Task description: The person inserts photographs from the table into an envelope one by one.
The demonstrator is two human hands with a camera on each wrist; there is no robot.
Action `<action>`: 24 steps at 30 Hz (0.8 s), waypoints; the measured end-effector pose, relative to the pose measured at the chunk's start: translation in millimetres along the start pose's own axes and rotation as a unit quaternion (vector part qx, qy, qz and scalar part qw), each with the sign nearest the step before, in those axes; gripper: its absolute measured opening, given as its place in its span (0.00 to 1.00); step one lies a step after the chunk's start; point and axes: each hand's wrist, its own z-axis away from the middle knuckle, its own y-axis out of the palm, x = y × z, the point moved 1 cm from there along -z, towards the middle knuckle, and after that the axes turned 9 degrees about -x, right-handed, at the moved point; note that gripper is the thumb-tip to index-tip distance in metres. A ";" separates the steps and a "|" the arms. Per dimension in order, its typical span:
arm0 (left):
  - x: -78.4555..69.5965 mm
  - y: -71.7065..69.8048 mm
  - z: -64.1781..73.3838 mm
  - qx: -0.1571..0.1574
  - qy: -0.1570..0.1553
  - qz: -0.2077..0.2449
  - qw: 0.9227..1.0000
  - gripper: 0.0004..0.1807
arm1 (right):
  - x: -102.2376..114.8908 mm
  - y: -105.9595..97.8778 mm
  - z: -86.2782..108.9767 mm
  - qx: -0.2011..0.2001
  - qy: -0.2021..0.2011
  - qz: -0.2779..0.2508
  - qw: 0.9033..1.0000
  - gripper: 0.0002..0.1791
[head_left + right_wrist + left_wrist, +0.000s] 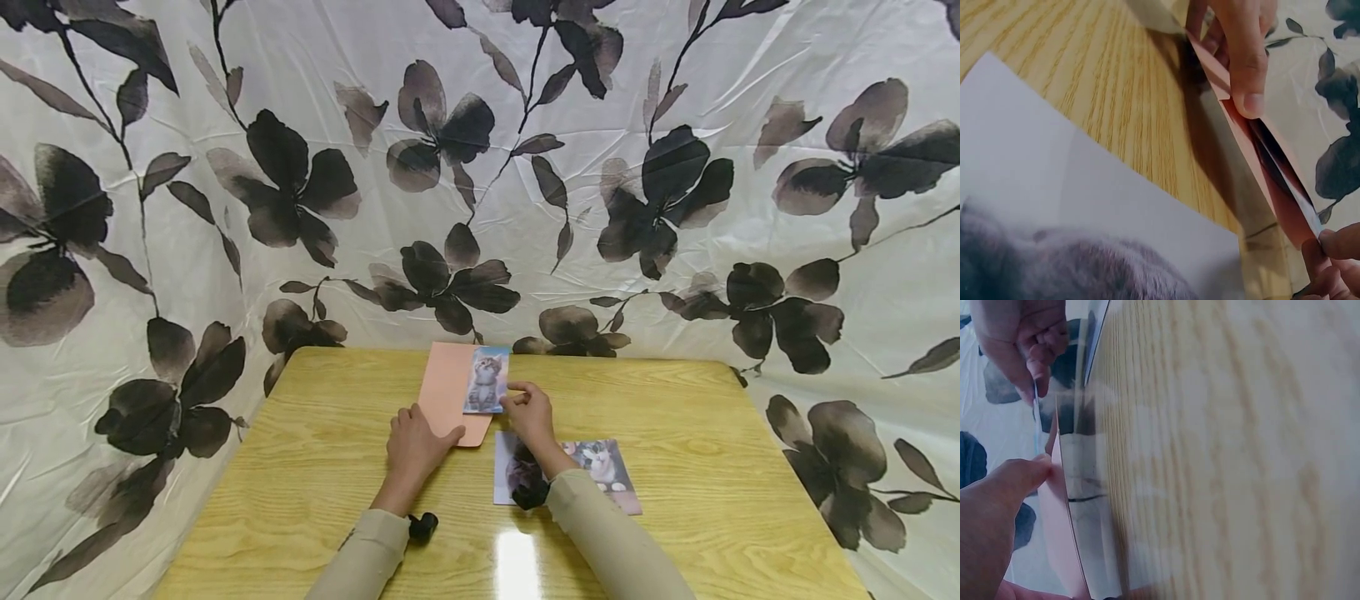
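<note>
A pink envelope is raised a little off the table near its far edge. My left hand grips its near left part, thumb on top and fingers underneath, as the right wrist view also shows. Over the envelope's right part is a card with a grey kitten picture. The fingertips of my right hand pinch that card's right edge. I cannot tell whether part of the card sits inside the envelope. In the right wrist view the envelope appears edge-on, with a gap along its side.
A larger sheet with cat pictures lies on the wooden table, partly covered by my right forearm. Its pale part fills the near side of the right wrist view. Behind the table hangs a flower-patterned cloth.
</note>
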 end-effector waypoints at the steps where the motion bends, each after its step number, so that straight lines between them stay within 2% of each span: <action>1: -0.1 -0.1 0.0 0.002 -0.001 0.001 1.000 0.55 | 0.7 1.2 -0.1 -0.002 -0.002 0.000 1.000 0.15; 13: -0.7 1.5 -0.7 0.011 -0.008 -0.008 1.000 0.56 | 4.1 15.3 0.5 0.002 -0.003 -0.006 1.000 0.14; 24: -1.4 -0.1 -0.6 0.010 -0.015 0.000 1.000 0.55 | 7.0 26.8 -0.3 0.000 -0.021 -0.015 1.000 0.13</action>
